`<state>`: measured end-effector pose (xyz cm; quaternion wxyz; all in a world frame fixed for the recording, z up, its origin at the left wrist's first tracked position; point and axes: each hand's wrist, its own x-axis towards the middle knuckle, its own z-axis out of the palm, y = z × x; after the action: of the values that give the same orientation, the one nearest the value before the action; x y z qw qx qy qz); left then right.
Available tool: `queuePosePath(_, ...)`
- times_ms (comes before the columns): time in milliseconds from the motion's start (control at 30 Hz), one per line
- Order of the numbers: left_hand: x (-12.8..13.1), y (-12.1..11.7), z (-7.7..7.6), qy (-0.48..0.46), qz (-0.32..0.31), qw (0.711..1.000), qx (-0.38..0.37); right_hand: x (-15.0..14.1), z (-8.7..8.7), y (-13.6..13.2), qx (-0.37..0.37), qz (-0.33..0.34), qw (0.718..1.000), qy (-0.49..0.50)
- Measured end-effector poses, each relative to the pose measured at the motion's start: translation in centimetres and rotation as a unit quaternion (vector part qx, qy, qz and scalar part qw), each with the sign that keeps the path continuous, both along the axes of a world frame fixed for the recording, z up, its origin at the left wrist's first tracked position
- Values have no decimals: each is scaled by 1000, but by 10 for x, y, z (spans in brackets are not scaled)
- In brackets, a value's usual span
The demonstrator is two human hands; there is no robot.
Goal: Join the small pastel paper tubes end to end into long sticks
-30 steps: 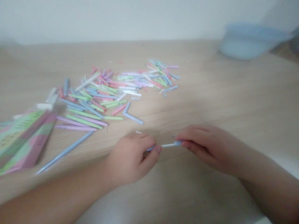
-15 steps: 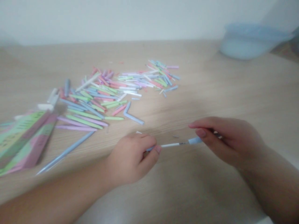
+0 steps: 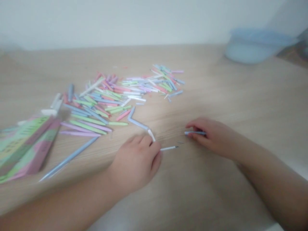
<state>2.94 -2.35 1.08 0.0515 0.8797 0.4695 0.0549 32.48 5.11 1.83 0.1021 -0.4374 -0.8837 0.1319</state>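
Note:
My left hand (image 3: 137, 162) is closed on a thin white pen refill (image 3: 168, 148), whose dark tip points right. By its knuckles a short white piece (image 3: 151, 135) sticks out, and I cannot tell whether it is held. To the right, my right hand (image 3: 207, 138) pinches a short blue pen tube (image 3: 194, 132), apart from the refill. A tiny thin grey piece (image 3: 180, 142) lies on the table between the hands. Just beyond my left hand, two blue tubes (image 3: 138, 123) lie in a bent V.
A pile of pastel pen parts (image 3: 103, 102) spreads over the wooden table (image 3: 231, 93). Patterned green and pink boxes (image 3: 26, 144) lie at left, near a long blue stick (image 3: 68, 158). At the back right stands a pale blue container (image 3: 255, 46).
My right hand has drawn the blue tube off the refill's tip, first rightward, then slightly up and back left. In my left hand the blue part no longer shows.

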Motion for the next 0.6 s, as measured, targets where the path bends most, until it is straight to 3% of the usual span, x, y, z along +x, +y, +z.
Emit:
queuePosePath(100, 0, 1, 1, 5, 4, 1000, 6, -9, -7, -2, -34, 18, 999, -14)
queuePosePath(233, 0, 4, 1, 2, 2, 1000, 8, -15, -7, -4, -24, 30, 999, 8)
queuePosePath(500, -4, 8, 0, -25, -12, 999, -16, -11, -6, -1, -51, 73, 996, 18)
queuePosePath(600, -4, 8, 1, -33, -15, 999, -21, -9, 0, -4, -8, 76, 996, 44)
